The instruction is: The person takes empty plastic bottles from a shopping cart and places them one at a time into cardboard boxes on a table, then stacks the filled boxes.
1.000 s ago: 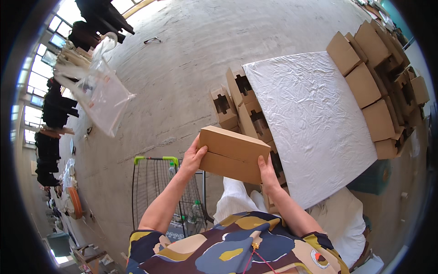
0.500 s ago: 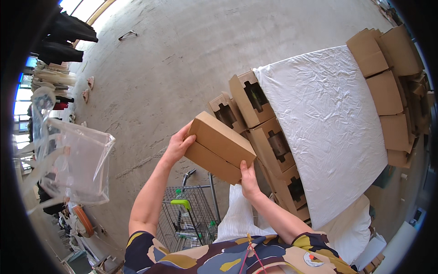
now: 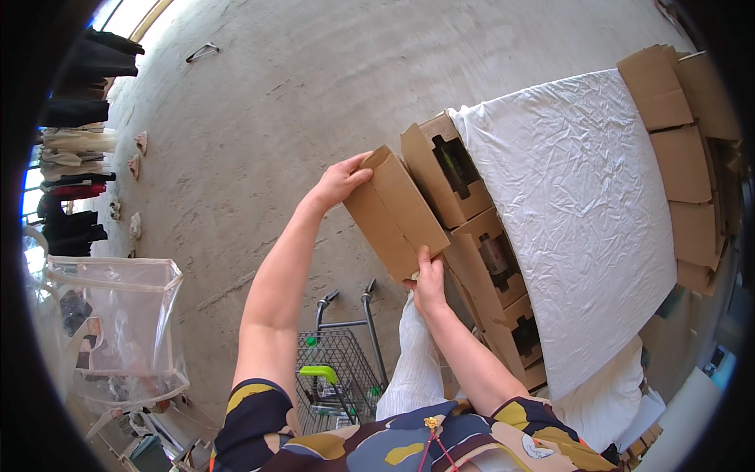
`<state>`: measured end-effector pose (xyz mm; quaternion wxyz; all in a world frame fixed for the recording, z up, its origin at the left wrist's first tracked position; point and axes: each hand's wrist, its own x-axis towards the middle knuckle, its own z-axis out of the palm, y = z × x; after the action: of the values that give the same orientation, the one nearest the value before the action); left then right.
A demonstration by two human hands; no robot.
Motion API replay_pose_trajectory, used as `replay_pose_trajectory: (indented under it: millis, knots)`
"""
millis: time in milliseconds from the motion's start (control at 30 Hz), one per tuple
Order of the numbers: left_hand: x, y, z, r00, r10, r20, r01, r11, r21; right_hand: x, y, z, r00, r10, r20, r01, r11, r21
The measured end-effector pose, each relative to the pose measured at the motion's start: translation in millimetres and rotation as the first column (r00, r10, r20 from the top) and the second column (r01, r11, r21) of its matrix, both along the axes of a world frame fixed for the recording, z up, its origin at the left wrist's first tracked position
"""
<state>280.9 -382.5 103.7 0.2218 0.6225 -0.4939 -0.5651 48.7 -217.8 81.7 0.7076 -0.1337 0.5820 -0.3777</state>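
A brown cardboard box [image 3: 395, 216] is gripped in both hands, tilted, its broad side with a seam turned toward me. My left hand [image 3: 344, 179] is closed over its far left corner. At the near end, my right hand [image 3: 429, 283] pinches the edge with the thumb on top. Just right of it stand more cardboard boxes with cut-out openings: a far one [image 3: 432, 181] with something green and bottle-like inside, a middle one [image 3: 468, 252] with a bottle-like shape, and a nearer one [image 3: 503, 330] with dark contents. The held box hides part of this row.
A table under a wrinkled white cloth [image 3: 582, 220] stands right of the boxes, with stacked cardboard [image 3: 680, 165] beyond it. Close below my arms is a wire cart [image 3: 334, 354] with a green handle. Clear plastic [image 3: 118, 315] and hanging clothes [image 3: 79, 165] line the left.
Both hands have shifted the box away from me and turned it, so its broad face shows more. It now covers the box that stood at the left of the row.
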Motion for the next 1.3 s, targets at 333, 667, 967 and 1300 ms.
replay_pose_trajectory:
  millis: [333, 667, 967, 1300]
  knots:
    - [11.5, 12.1, -40.2, 0.961, 0.259, -0.097, -0.273, 0.948, -0.166, 4.9, -16.3, 23.5, 0.995, 0.036, 0.096, -0.037, 0.999, 0.009]
    - [-20.8, 88.8, -94.1, 0.447, 0.61, -0.654, -0.655, 0.721, 0.225, -20.4, -41.4, 16.4, 0.916, 0.326, -0.233, -0.334, 0.943, 0.008]
    - [-46.2, 137.4, -112.9, 0.2, 0.67, -0.715, -0.49, 0.7, 0.519, -25.4, -73.4, 7.3, 0.355, 0.536, -0.766, -0.806, 0.59, 0.039]
    - [-28.3, 139.8, -152.9, 0.089, 0.632, -0.77, -0.452, 0.714, 0.534, -0.8, -99.6, -51.8, 0.372, 0.456, -0.808, -0.77, 0.637, 0.005]
